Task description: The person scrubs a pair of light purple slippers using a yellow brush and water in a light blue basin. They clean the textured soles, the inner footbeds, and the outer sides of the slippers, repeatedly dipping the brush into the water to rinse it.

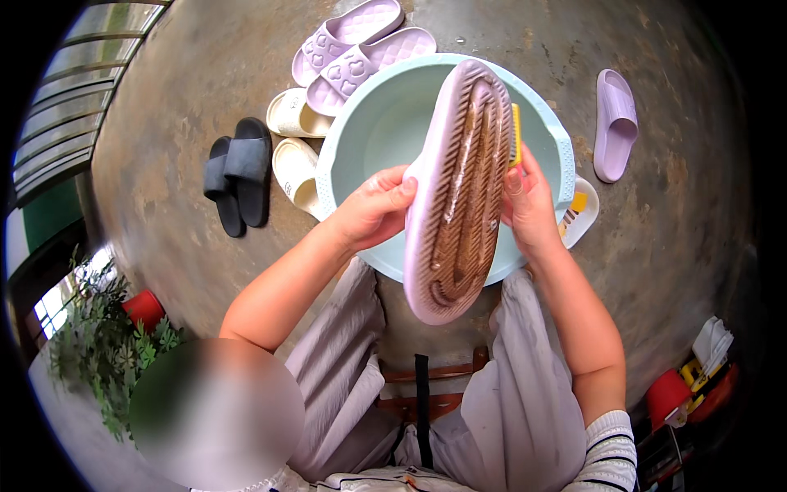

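Observation:
A lilac slide slipper (466,205) is held up over the light-blue basin (332,168), its ribbed sole facing me, wet and stained brown. My left hand (379,205) is closed on the slipper's left edge, thumb along its side. On the other side my right hand (529,205) is closed round a yellow scrubbing brush (516,135), its bristles against the slipper's right edge. Most of the brush is hidden behind the slipper and my fingers. Inside the basin, the part behind the slipper cannot be seen.
Past the basin's far left lie a lilac pair (377,49), cream slippers (293,170) and black slides (247,172). A single lilac slipper (615,127) lies right. Beside the basin sits a small white dish (584,215) with a yellow-and-white item. A leafy plant (102,344) stands left.

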The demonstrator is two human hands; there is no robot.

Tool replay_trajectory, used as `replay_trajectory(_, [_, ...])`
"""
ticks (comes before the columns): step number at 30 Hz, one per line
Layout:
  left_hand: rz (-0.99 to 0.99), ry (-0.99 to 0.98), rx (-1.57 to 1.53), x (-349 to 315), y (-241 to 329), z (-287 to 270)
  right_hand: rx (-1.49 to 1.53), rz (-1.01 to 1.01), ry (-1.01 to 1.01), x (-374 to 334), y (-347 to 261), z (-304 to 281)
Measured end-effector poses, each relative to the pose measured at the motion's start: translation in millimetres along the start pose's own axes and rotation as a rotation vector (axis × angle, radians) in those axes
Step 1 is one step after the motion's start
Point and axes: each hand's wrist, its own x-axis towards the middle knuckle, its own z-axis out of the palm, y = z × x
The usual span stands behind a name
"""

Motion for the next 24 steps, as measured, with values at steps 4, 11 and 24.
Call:
replay_trajectory(4, [0.013, 0.103, 0.044, 8, 1, -6, 0.228, -0.107, 0.008, -1, -3, 29])
replay_trajectory(11, [0.115, 0.338, 0.582, 11, 0, 23, -0.086, -0.291, 0.096, 1, 6, 28])
replay_trajectory(24, [-0.004, 0.297, 0.588, 6, 14, 3, -1.282, -0.683, -0.271, -27, -30, 10])
